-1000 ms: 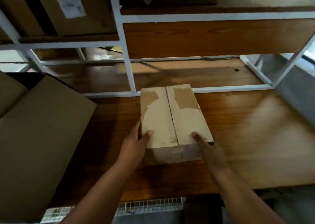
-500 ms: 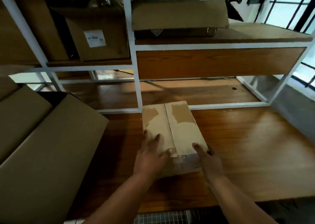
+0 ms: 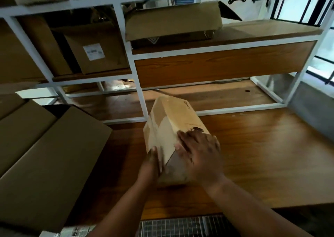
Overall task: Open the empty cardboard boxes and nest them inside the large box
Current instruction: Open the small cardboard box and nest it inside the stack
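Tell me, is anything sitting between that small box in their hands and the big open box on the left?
Nothing visible does. The small box, held tilted by the left hand and right hand, has only bare wooden table between it and the large box.

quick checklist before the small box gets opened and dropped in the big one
1. Both hands on the small box: ok. Left hand holds its near left corner, right hand lies across its top.
2. Box held level: not ok, it is tilted onto an edge.
3. Flaps opened: not ok, the taped seam looks closed.
4. Box empty: cannot tell, inside hidden.
5. Large box ready at the left: ok, its flaps look spread open, though the inside is barely seen.
6. Table bare beside the box: ok.
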{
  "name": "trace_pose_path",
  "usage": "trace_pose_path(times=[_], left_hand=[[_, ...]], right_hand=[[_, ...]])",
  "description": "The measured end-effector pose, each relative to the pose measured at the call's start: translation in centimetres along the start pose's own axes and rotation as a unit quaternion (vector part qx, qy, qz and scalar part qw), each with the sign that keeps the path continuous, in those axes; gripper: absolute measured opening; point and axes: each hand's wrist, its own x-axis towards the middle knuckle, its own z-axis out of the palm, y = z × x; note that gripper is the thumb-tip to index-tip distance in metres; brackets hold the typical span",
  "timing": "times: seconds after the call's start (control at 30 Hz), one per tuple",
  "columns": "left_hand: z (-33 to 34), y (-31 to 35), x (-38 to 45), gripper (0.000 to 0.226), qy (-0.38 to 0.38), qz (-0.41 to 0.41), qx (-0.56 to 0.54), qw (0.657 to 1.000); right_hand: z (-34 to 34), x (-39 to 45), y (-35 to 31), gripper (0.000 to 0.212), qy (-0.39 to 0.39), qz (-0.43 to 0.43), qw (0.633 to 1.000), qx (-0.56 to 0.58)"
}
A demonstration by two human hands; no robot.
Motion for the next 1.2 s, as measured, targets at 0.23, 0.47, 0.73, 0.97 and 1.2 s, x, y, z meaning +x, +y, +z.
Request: trace_pose_path(times=[0.23, 0.47, 0.73, 0.97, 1.2], left_hand=[[-4.6, 5.9, -2.0, 0.051, 0.064, 0.067, 0.028, 0.995], [-5.0, 5.1, -1.8, 0.059, 0.033, 0.018, 0.019, 0.999], [-4.9, 4.3, -2.3, 0.027, 0.004, 0.016, -0.068, 0.998], [-10.1, 2.2, -1.5, 0.033, 0.01, -0.03, -0.193, 0.981], [-16.7, -2.5, -1.0, 0.048, 0.049, -0.001, -0.214, 0.976]], right_hand=[[2.9, -0.6, -5.9, 0.046, -0.07, -0.124, 0.989, -0.04], [2.7, 2.6, -1.1, 0.06, -0.103, 0.263, 0.92, 0.273], [2.7, 2.0, -2.9, 0.023, -0.07, 0.211, 0.92, 0.323], [4.3, 2.3, -7.9, 0.075, -0.089, 0.11, 0.981, 0.132], [7.3, 1.2, -14.7, 0.088, -0.157, 0.029, 0.987, -0.007]])
